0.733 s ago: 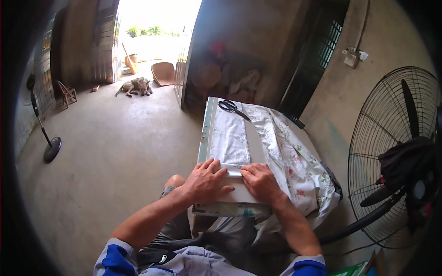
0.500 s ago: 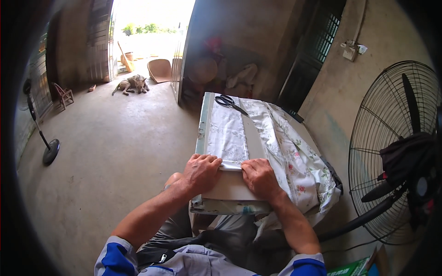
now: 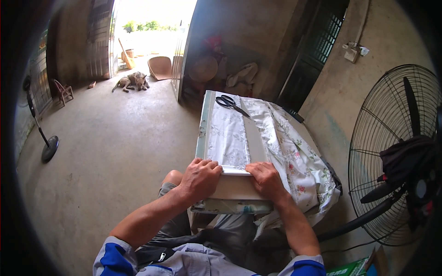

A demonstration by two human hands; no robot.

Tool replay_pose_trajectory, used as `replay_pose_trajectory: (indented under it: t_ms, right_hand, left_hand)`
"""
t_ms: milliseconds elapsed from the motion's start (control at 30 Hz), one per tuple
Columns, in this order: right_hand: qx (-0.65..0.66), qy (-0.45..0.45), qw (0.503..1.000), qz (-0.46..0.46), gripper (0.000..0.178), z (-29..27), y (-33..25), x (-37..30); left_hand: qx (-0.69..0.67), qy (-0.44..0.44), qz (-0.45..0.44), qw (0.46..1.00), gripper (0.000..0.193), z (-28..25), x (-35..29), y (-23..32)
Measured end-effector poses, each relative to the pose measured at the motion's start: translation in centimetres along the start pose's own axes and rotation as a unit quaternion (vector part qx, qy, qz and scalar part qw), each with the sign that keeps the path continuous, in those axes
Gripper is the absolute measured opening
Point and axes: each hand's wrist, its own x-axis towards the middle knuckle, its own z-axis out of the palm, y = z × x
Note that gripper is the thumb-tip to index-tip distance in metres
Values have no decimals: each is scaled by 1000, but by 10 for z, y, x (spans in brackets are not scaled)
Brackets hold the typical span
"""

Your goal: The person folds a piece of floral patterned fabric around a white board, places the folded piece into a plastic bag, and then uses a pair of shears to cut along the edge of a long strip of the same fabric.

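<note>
A strip of pale floral fabric (image 3: 227, 141) lies lengthwise on a small table (image 3: 235, 187), its near end folded over into a narrow white hem. My left hand (image 3: 200, 177) is closed on the left corner of that fold. At the right corner, my right hand (image 3: 267, 179) pinches the same fabric, with the fold stretched between both hands. Black-handled scissors (image 3: 229, 103) rest across the strip's far end, blades pointing right. A larger crumpled cloth with flowers (image 3: 294, 158) covers the table's right side and hangs over its edge.
A big wire-caged fan (image 3: 396, 152) stands close on the right, with dark cloth hung on it. Across the floor to the left are another fan's stand (image 3: 49, 149) and a small chair (image 3: 63, 92). A dog (image 3: 131, 82) lies near the open doorway beside a woven basket (image 3: 160, 68).
Both hands have shifted slightly, the right one a little to the right and nearer me. The folded edge between them shows wider and flatter.
</note>
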Motion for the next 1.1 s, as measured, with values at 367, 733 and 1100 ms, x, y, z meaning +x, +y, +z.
replay_pose_trajectory:
  t_ms: [367, 733, 1100]
  right_hand:
    - [45, 17, 999, 12, 31, -15, -25, -21]
    - [105, 59, 990, 72, 30, -12, -28, -19]
    - [152, 87, 959, 224, 34, 2, -28, -13]
  left_hand:
    - [-6, 19, 14, 1000, 21, -12, -27, 14]
    - [-98, 63, -35, 993, 22, -14, -28, -3]
    - [-172, 107, -108, 973, 31, -3, -22, -13]
